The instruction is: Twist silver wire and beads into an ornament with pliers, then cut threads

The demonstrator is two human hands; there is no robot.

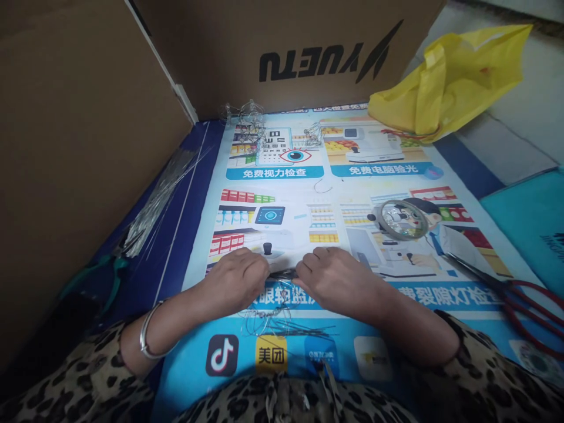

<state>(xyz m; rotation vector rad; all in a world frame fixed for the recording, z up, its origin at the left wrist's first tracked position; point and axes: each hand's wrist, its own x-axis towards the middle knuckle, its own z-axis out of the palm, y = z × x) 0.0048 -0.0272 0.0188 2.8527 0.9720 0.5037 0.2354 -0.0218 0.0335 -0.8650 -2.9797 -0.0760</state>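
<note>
Both fists come close together over the printed poster (pixel 198 258). My left hand (pixel 240 279) is closed, its fingers wrapped round one end of some dark thin wires (pixel 282 274). Closed on the other end is my right hand (pixel 337 282). Only a short stretch of the wires shows between the knuckles. Just below lies a bent wire piece with loops (pixel 267 317), and beside it several straight dark wires (pixel 308 330). A round dish (pixel 402 220) with small shiny bits sits beyond my right hand.
Scissors with red handles (pixel 506 288) lie at right, green-handled pliers (pixel 115 264) and a bundle of straight wires (pixel 154 205) at left. Bent wire pieces (pixel 247 120) stand at the back. Cardboard (pixel 308 35) walls the back and left; a yellow bag (pixel 453 82) lies back right.
</note>
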